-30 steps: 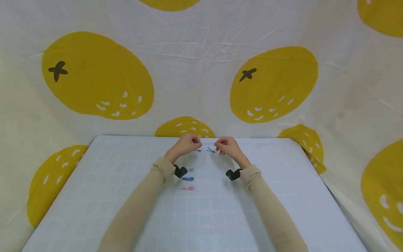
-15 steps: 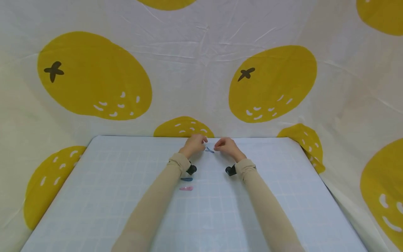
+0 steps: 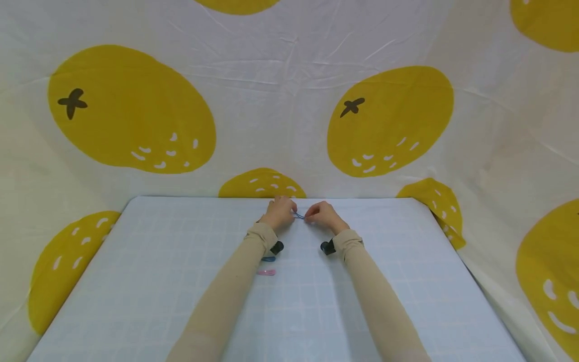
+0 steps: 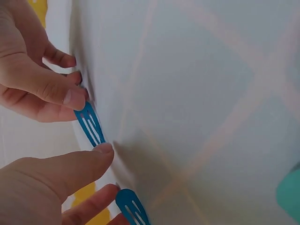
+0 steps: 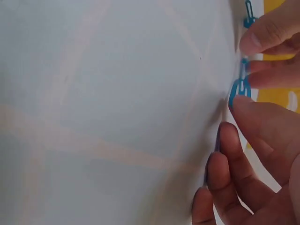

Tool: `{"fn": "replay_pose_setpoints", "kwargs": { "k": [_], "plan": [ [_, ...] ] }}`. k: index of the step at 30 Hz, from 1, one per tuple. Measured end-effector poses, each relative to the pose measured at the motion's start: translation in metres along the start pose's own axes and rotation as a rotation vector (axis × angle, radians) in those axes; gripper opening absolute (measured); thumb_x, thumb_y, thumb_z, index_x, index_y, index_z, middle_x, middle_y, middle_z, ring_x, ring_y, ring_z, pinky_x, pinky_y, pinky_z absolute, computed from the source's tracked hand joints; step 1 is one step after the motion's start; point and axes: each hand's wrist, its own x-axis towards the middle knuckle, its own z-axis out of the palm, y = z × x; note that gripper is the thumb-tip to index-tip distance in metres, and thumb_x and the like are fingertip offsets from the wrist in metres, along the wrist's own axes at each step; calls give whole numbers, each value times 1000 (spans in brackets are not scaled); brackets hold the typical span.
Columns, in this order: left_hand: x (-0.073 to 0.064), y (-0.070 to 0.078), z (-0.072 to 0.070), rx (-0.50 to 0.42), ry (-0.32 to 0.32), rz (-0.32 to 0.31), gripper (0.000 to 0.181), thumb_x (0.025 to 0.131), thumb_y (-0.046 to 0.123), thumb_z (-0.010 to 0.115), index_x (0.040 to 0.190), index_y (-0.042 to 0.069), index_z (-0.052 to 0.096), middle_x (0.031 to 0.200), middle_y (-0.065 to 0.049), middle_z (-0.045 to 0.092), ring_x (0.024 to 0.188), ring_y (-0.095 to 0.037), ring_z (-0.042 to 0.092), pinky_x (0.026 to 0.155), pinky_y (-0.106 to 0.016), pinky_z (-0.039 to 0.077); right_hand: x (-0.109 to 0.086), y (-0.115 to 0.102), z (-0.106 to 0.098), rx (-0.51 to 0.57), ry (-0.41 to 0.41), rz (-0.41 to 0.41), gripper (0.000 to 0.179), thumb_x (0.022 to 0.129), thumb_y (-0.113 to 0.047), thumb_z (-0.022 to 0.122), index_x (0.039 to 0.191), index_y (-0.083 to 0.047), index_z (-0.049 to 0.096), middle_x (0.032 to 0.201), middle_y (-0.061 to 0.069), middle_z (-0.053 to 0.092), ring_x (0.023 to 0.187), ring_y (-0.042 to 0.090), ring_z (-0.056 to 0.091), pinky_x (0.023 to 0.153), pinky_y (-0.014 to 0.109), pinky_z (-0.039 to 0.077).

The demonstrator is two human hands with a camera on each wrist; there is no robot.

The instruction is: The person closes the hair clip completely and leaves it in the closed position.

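Where the far edge of the counter [image 3: 434, 281] is reached by a pair of hands, one blue hair clip [image 4: 92, 123], slotted and slender, is held between them.

Left hand [image 3: 279, 213]: closed in a pinch; one end of the clip is taken at the thumb tip. Beside its fingertips a second blue clip [image 4: 127, 201] is seen, of matching slotted pattern; whether it is touched or gripped cannot be told.

Right hand [image 3: 324, 216]: likewise closed in a pinch; the opposite end of the clip is secured by thumb and forefinger. The remaining fingers are loosely bent and lie close to the counter surface.

Further clips: one blue barrette [image 3: 269, 259], partly covered by the left wrist, and one pink barrette [image 3: 266, 272] just nearer, both laid on the counter. A teal item [image 4: 290, 192] is cut off at the border of the left wrist view.

Fittings: a black wrist camera [image 3: 327, 247] is worn at the right wrist, and its fellow [image 3: 277, 247] at the left. Both arms are covered by beige sleeves [image 3: 380, 291]. Behind the counter a white cloth [image 3: 271, 110] is hung, printed with large yellow fruit [image 3: 391, 120].
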Motion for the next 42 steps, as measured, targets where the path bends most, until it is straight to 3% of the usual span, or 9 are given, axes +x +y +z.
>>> {"fn": "replay_pose_setpoints", "kwargs": {
  "k": [6, 16, 22, 25, 31, 37, 42],
  "plan": [
    [1, 0, 5, 16, 20, -9, 12, 89, 16, 73, 100, 11, 75, 116, -12, 61, 114, -35, 46, 100, -53, 37, -3, -2, 2, 3, 25, 24, 7, 89, -10, 73, 89, -4, 76, 90, 5, 70, 86, 21, 57, 82, 35, 46],
    [-1, 1, 4, 11, 39, -8, 12, 90, 16, 71, 101, 12, 73, 116, -10, 62, 114, -33, 46, 99, -49, 37, -9, 1, -2, 6, 59, -29, 7, 89, -10, 72, 91, -6, 78, 91, 5, 72, 89, 21, 59, 85, 37, 47],
    [-4, 1, -8, -29, 84, 66, 13, 89, 19, 74, 98, 9, 73, 111, -8, 66, 108, -33, 48, 95, -46, 38, -18, -9, -12, 31, 111, -80, 10, 91, -9, 70, 94, -3, 77, 97, 9, 72, 91, 24, 59, 86, 38, 48],
    [-5, -1, -14, -96, 95, 98, 14, 90, 21, 75, 97, 9, 73, 109, -7, 67, 109, -34, 48, 97, -49, 36, -22, -16, -19, 65, 119, -90, 11, 93, -11, 70, 97, -3, 77, 99, 10, 72, 93, 26, 59, 88, 40, 49],
    [-14, -5, -27, -300, 82, 128, 16, 92, 23, 72, 100, 9, 71, 112, -5, 66, 121, -32, 47, 114, -55, 20, -36, -30, -32, 94, 137, -149, 11, 92, -13, 71, 96, -4, 76, 98, 9, 72, 94, 28, 59, 88, 43, 49],
    [-29, -5, -36, -463, 162, 222, 15, 92, 17, 72, 102, 6, 70, 109, -8, 68, 108, -27, 57, 100, -46, 43, -47, -41, -38, 110, 171, -244, 10, 92, -12, 71, 95, -4, 77, 92, 7, 72, 88, 25, 59, 78, 37, 49],
    [-40, -5, -41, -565, 213, 251, 15, 92, 17, 72, 101, 7, 69, 108, -7, 68, 108, -30, 58, 98, -52, 43, -55, -49, -39, 148, 196, -293, 11, 91, -14, 72, 95, -4, 77, 93, 7, 72, 85, 24, 60, 76, 36, 49]
  ]
}}
